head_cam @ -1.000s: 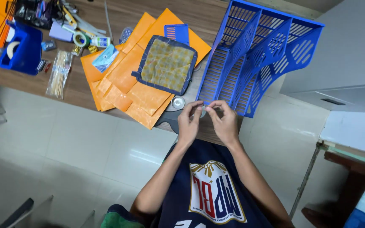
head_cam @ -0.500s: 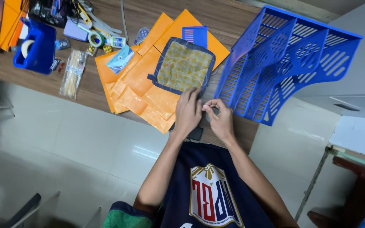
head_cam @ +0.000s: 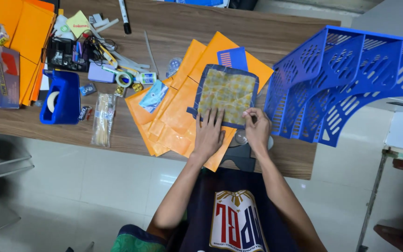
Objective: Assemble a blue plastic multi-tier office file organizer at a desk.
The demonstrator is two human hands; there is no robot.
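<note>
A square piece with a yellow patterned middle and a dark blue border (head_cam: 227, 93) lies on a spread of orange paper sheets (head_cam: 176, 116) on the wooden table (head_cam: 173, 28). My left hand (head_cam: 209, 135) rests flat on the piece's near edge with the fingers spread. At the near right corner of the piece, my right hand (head_cam: 257, 130) has its fingertips pinched on the blue border. A small blue card (head_cam: 232, 58) lies just beyond the piece.
A blue plastic multi-tier file rack (head_cam: 346, 79) stands at the right. At the left are a blue tape dispenser (head_cam: 62, 98), a clear packet of sticks (head_cam: 102, 120), tape rolls, a glue bottle, a black marker (head_cam: 124, 16) and more orange sheets (head_cam: 24, 42).
Both hands moved from fingertips held together near the table's edge onto the bordered piece. My left hand now lies flat on it. The view shifted so more of the table's left side shows.
</note>
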